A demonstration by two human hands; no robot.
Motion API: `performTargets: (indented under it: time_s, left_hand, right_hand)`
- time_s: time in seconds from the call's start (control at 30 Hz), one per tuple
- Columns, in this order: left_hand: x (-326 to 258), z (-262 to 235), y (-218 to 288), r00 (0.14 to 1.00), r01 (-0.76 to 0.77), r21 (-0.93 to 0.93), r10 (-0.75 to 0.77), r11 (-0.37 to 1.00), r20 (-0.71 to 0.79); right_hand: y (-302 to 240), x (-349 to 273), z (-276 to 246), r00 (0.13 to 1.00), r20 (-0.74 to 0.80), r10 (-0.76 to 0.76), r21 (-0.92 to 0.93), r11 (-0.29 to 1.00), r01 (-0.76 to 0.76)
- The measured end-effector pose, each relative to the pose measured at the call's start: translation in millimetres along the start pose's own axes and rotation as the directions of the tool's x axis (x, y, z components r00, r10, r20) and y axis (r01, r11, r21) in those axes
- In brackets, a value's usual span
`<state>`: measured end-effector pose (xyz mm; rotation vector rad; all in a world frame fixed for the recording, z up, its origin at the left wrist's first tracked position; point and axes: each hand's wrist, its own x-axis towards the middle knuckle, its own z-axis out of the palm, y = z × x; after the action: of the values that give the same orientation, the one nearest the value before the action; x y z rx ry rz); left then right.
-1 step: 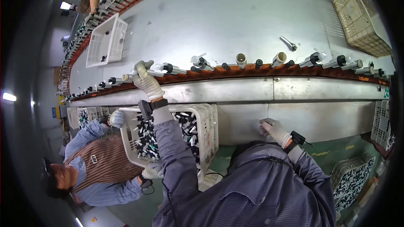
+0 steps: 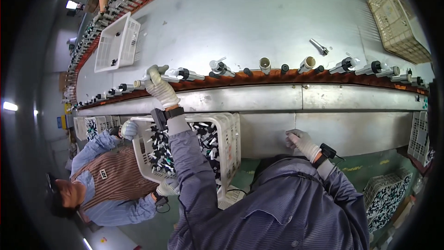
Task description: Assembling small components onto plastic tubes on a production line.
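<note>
Fingers (image 2: 155, 75) of left hand (image 2: 160, 87) wrap pump nozzle (image 2: 173, 75).

One view only: a head-worn fisheye camera looks steeply down from above the person's shoulders, facing forward across the desk (image 2: 259, 14). The person's torso and forearms fill the lower centre of the frame at close range; the desk's orange front rail (image 2: 277, 78) crosses mid-frame, bowed by the lens. The white basket (image 2: 118, 41) at upper left and the beige basket (image 2: 400, 21) at upper right lie farther off. The frame's rim is dark, and detail there probably cannot be resolved.
</note>
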<state>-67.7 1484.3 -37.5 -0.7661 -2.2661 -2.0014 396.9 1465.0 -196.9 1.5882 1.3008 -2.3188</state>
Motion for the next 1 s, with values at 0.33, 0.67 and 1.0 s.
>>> performTargets:
  time_s: [0.33, 0.67, 1.0]
  left_hand:
    - [55.8, -63.9, -15.1, 0.991, -0.092, 0.159, 0.105, 0.983, -0.079]
    - [16.4, -169.3, -14.9, 0.997, -0.071, 0.252, 0.072, 0.965, 0.005]
    - [-249.3, -208.0, 50.1, 0.945, -0.186, 0.595, -0.024, 0.782, 0.327]
  right_hand:
    - [-6.1, -12.2, 54.3, 0.997, -0.051, -0.054, -0.069, 0.996, 0.050]
    - [7.4, -87.4, 73.4, 0.975, 0.029, -0.222, -0.077, 0.972, 0.224]
    - [82.4, -118.0, 8.9, 0.984, -0.005, -0.177, -0.068, 0.982, 0.176]
